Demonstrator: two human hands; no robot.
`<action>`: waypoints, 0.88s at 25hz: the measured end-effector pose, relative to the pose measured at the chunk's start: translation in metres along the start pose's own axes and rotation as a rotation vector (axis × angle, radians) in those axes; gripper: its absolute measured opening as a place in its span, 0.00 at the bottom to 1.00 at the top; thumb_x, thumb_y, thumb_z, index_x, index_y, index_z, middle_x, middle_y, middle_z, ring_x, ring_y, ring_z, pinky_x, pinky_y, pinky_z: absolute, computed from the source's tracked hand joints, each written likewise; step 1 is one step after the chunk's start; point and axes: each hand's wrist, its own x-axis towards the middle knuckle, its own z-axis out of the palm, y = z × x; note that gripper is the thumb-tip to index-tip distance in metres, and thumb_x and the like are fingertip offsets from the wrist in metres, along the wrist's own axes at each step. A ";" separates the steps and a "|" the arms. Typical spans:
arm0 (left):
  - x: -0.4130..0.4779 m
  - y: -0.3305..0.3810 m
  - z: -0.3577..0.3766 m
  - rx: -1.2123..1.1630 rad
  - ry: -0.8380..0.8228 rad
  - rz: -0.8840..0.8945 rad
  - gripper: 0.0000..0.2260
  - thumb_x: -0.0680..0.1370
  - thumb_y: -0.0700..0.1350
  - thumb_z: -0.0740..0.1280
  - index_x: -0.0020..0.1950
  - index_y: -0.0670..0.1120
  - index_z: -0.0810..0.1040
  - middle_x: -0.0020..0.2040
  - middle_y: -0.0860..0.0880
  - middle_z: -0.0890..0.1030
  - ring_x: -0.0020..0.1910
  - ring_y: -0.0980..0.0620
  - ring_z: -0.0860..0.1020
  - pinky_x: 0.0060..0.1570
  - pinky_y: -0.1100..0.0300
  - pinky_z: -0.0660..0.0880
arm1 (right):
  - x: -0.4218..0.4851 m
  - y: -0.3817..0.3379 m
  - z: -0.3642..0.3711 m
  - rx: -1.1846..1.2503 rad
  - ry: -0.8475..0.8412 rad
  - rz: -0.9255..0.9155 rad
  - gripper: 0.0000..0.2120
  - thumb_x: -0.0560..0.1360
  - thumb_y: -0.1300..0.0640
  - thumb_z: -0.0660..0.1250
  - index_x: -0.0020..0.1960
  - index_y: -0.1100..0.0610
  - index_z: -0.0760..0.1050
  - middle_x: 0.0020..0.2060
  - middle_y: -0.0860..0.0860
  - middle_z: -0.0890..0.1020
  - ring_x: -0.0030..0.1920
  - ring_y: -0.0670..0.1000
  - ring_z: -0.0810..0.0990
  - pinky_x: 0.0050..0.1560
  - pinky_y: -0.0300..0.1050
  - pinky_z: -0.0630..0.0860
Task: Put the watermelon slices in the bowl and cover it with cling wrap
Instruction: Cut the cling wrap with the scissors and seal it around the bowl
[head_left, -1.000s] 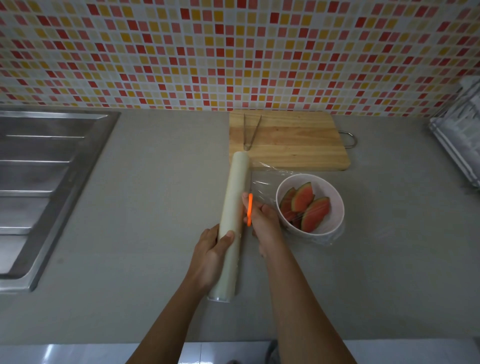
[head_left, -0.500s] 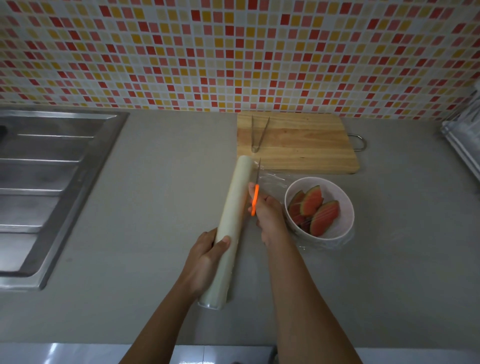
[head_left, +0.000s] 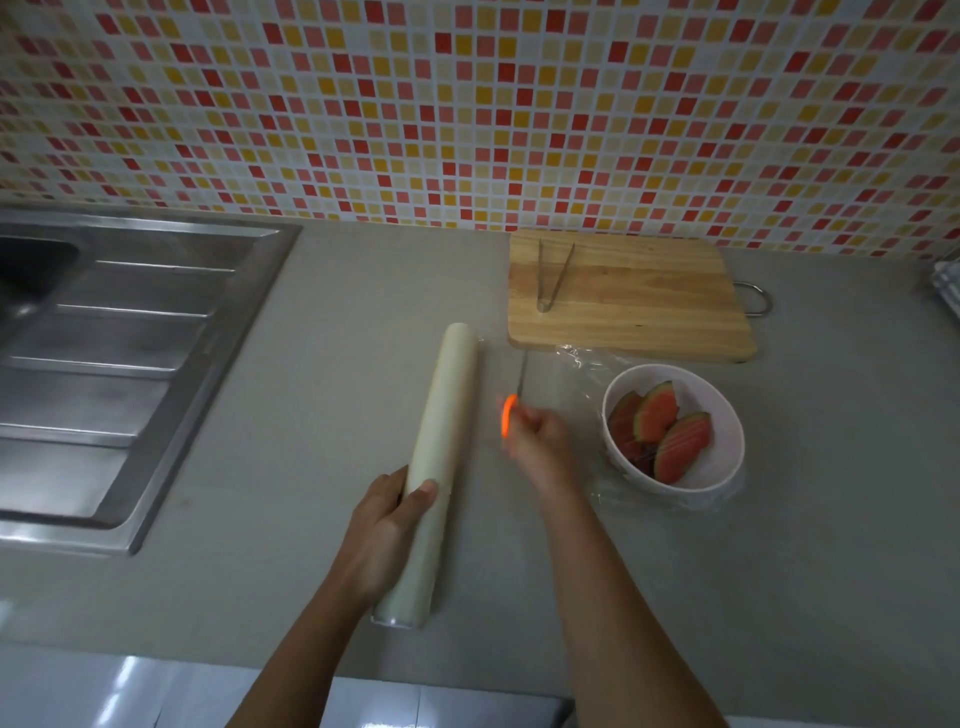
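Film (head_left: 550, 374) is stretched rightward from the roll (head_left: 441, 441), gripped by the left hand (head_left: 384, 530), to the bowl (head_left: 727, 447); a knife (head_left: 511, 410), clasped in the nearer right hand (head_left: 540, 436), lies parallel to the roll.

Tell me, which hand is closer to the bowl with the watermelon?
The right hand, gripping an orange-handled knife, sits just left of the bowl, not touching it. The left hand is farther left, around the cling wrap roll.

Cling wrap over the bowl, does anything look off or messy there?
Somewhat. The cling wrap lies loose and crinkled around the bowl, bunched on the counter rather than pulled tight. Nothing looks spilled; the watermelon slices sit inside.
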 end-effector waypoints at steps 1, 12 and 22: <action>0.002 -0.001 -0.005 0.037 0.025 0.009 0.17 0.70 0.58 0.60 0.57 0.57 0.76 0.50 0.54 0.76 0.50 0.59 0.75 0.46 0.61 0.67 | -0.015 0.009 0.009 -0.086 -0.002 -0.044 0.16 0.73 0.46 0.66 0.38 0.59 0.75 0.32 0.55 0.79 0.36 0.52 0.77 0.35 0.42 0.68; 0.003 -0.015 -0.013 0.301 0.117 0.072 0.18 0.79 0.50 0.60 0.68 0.46 0.70 0.51 0.46 0.73 0.54 0.46 0.71 0.54 0.56 0.66 | -0.058 0.026 0.032 -0.696 0.023 -0.199 0.14 0.73 0.53 0.62 0.52 0.62 0.72 0.53 0.58 0.75 0.52 0.59 0.76 0.47 0.48 0.70; 0.001 -0.018 -0.014 0.301 0.109 -0.009 0.20 0.79 0.52 0.59 0.68 0.45 0.66 0.56 0.44 0.65 0.54 0.46 0.70 0.57 0.63 0.61 | -0.077 0.025 0.008 -0.470 -0.009 -0.366 0.12 0.71 0.55 0.66 0.50 0.62 0.74 0.47 0.58 0.77 0.49 0.59 0.75 0.49 0.49 0.67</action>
